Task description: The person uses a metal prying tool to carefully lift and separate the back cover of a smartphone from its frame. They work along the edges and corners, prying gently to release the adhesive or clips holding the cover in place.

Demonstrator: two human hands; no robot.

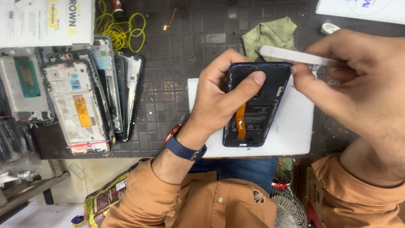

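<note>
An opened blue phone (259, 114) with its back cover off lies on a white pad (295, 131); a black battery and an orange flex cable show inside. My left hand (219, 97) grips the phone from the left, thumb pressed on its upper part. My right hand (358, 80) pinches silver metal tweezers (291, 55), held across the phone's top edge and pointing left, with a finger touching the phone's upper right corner. A blue-strapped watch (183, 145) is on my left wrist.
A stack of stripped phone frames and screens (80, 101) lies at the left of the dark gridded mat (168, 63). Yellow cable (122, 29), a green cloth (270, 36), white boxes (46, 21) and a small fan (289, 209) below the bench edge are around.
</note>
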